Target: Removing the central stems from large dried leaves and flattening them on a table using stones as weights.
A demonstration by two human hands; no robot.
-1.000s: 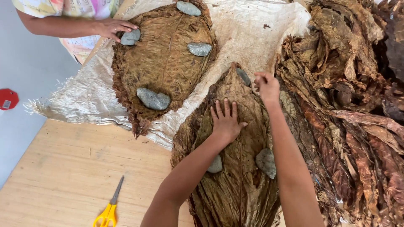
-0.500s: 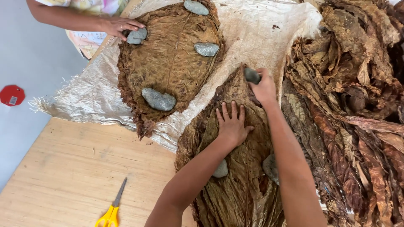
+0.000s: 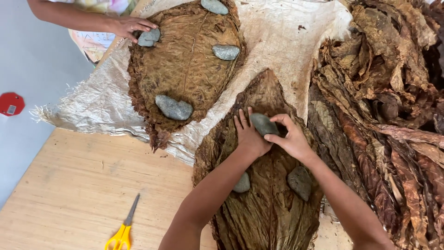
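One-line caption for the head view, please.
Both hands, left hand and right hand, set a grey stone on a spread brown dried leaf.

Stone [image 3: 242,184] half under forearm

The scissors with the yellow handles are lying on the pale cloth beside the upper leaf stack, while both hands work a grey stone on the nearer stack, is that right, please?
Not quite. The head view shows the scissors lying on the bare wooden table, below the pale cloth and apart from it. The rest holds: the left hand and right hand are at a grey stone on the nearer leaf stack.
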